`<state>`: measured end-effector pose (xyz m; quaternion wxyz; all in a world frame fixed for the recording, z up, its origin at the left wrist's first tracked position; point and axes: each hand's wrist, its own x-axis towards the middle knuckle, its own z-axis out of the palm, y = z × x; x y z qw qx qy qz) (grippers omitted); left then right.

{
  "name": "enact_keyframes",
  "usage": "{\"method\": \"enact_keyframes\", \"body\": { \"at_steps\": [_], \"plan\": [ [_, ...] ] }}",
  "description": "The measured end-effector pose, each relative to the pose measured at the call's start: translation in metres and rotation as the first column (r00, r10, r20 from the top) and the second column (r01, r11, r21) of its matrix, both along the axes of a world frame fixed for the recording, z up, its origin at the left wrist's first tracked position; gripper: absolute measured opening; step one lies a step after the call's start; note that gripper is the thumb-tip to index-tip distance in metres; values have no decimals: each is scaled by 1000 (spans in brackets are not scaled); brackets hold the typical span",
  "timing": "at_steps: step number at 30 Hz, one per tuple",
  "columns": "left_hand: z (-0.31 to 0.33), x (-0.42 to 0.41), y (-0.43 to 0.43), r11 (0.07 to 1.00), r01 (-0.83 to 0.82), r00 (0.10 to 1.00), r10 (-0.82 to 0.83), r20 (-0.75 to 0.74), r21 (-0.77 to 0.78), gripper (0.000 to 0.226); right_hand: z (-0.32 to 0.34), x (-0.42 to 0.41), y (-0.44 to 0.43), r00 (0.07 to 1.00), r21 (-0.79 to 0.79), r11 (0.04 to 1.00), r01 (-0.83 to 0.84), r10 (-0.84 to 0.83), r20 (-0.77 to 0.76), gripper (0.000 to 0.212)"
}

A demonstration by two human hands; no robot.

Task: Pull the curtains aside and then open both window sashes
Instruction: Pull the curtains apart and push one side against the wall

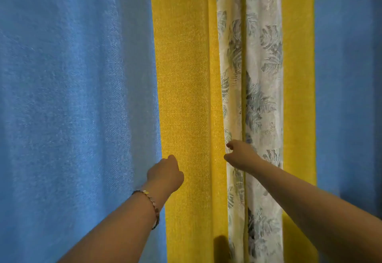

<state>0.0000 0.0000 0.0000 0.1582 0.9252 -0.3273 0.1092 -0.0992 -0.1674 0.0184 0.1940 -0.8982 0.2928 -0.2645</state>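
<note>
Left curtain [82,97]: blue cloth with a yellow inner band [186,97], hanging from 9 o'clock to the centre of the view and closed.
Right curtain [347,76]: blue cloth with a yellow band [297,76], hanging at 3 o'clock and closed.
Sheer layer [262,97]: white lace with a grey leaf print, showing in the gap between the two yellow bands, just right of centre.
Window sashes: hidden behind the cloth; not visible.
Left hand [165,173]: at 6 to 7 o'clock, pressed against the seam of blue and yellow; the fingers curl into the cloth and out of sight, so whether they hold it cannot be told. A bracelet [152,200] circles the wrist.
Right hand [240,155]: just right of centre, at the inner edge of the left yellow band where it meets the lace; thumb and fingers [229,145] stand narrowly apart, seeming to pinch the edge.
Step in hand (judgement): parting the curtains; sashes not yet reached.
Risk 1 (judgement): the lace may be caught with the yellow edge and dragged, since both lie touching at the grip.
Risk 2 (judgement): a downward tug instead of a sideways one could strain the hooks or rail, which lie out of view.
Risk 3 (judgement): the bracelet may snag the coarse weave.
Surface and room: cloth fills the whole view; no bench, floor or wall shows; light is dim and comes through the lace.
</note>
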Motion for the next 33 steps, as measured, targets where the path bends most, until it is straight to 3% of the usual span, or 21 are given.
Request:
{"method": "enact_keyframes", "body": {
  "at_steps": [4, 7, 10, 14, 19, 23, 25, 27, 29, 31, 33],
  "plan": [
    [8, 15, -64, 980, -93, 996, 94, 0, -175, 88, 4, 27, -43, 990, 32, 998, 63, -66, 122, 67],
    [25, 30, -119, 957, -121, 989, 138, 48, -263, 111, 11, 49, -82, 939, 117, 969, 216, -239, 246, 82],
    [36, 45, -156, 935, -152, 980, 184, 73, -321, 114, 13, 61, -115, 889, 169, 924, 343, -377, 259, 90],
    [35, 75, -171, 925, -126, 966, 196, 166, -359, 88, 11, 77, -138, 837, 135, 906, 402, -423, 346, 93],
    [39, 122, -153, 967, -88, 941, 160, 297, -239, 50, 10, 105, -139, 885, -179, 924, 338, -246, 396, 66],
    [46, 127, -150, 990, -143, 878, 129, 461, -3, 31, 20, 112, -126, 904, -209, 966, 155, -54, 424, 30],
    [44, 138, -126, 976, -189, 814, 95, 572, 108, 32, 20, 134, -105, 891, -207, 978, 15, 81, 447, 27],
    [49, 138, -110, 962, -219, 790, 76, 609, 164, 35, 25, 143, -89, 861, -179, 979, -95, 171, 479, 38],
    [47, 149, -82, 934, -347, 708, 199, 677, 89, 35, 30, 155, -61, 819, -194, 955, -225, 293, 494, 46],
    [51, 145, -42, 908, -409, 593, 337, 731, -87, 42, 34, 166, -37, 772, -228, 924, -307, 382, 508, 33],
    [44, 148, -6, 920, -390, 497, 235, 835, -27, 41, 38, 174, -8, 726, -247, 890, -383, 455, 516, 12]
  ]
}}
